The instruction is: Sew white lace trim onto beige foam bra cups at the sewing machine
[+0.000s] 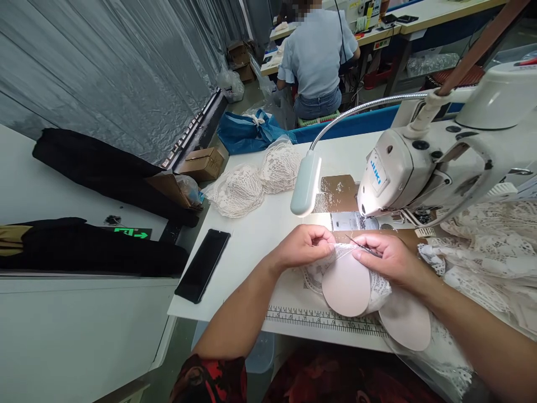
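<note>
A white lace bra piece with pale pink oval cup pads lies at the table's front edge, below the sewing machine. My left hand is closed, thumb and fingers pinching the upper lace edge, with a pale thread near the fingertips. My right hand is closed around small dark thread snips, whose pointed tips face left over the lace. Its fingers also rest on the lace edge. A second pink pad hangs over the table edge below my right wrist.
The white sewing machine stands at right, with a lamp on a bent arm. Lace cups lie at back left, a black phone at left. More lace is heaped at right. A person sits ahead.
</note>
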Tool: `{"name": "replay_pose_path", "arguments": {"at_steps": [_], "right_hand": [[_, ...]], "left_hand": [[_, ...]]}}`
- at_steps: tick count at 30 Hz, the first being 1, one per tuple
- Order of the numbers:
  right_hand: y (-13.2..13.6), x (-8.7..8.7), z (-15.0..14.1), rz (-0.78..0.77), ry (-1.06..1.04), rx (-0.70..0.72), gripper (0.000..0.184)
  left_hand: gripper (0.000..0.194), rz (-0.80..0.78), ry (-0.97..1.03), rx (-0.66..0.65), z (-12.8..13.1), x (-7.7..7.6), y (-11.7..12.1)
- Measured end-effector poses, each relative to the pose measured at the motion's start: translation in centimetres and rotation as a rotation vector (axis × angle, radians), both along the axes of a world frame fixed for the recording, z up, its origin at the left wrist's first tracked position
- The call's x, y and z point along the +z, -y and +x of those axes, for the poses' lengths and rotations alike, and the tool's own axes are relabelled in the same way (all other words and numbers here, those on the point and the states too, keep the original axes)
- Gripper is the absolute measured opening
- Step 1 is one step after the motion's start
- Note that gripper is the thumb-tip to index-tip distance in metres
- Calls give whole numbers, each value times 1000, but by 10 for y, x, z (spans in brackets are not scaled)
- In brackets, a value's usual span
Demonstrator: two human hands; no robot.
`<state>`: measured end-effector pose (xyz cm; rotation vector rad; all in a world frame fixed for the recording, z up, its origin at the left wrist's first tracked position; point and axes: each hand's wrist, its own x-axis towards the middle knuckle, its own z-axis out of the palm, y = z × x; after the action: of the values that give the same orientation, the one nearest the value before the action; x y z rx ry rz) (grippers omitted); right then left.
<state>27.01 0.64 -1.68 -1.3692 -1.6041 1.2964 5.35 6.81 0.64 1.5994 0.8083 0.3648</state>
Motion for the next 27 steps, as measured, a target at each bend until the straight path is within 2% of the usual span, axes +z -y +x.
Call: {"name": "replay_pose_path", "arguments": {"at_steps": [5, 9, 14, 19, 23, 27], "right_hand": [[0, 2, -1, 2, 15, -13, 22], [0, 3, -2, -23, 5, -21, 22], [0, 5, -2, 1, 8, -45, 21], [1, 6, -3, -14, -29, -43, 22], [1, 4, -4, -31, -111, -40, 20], [2, 0, -3, -228, -293, -83, 33]], "left_hand": [[10, 74, -22, 37, 1, -2, 2], [8, 206, -46, 57, 3, -3, 3], [7, 657, -35, 175, 7, 0, 8], [17, 964, -163, 32, 15, -8, 15], [23, 1050, -217, -9, 19, -14, 17], [20, 1035, -202, 15, 17, -9, 19]]}}
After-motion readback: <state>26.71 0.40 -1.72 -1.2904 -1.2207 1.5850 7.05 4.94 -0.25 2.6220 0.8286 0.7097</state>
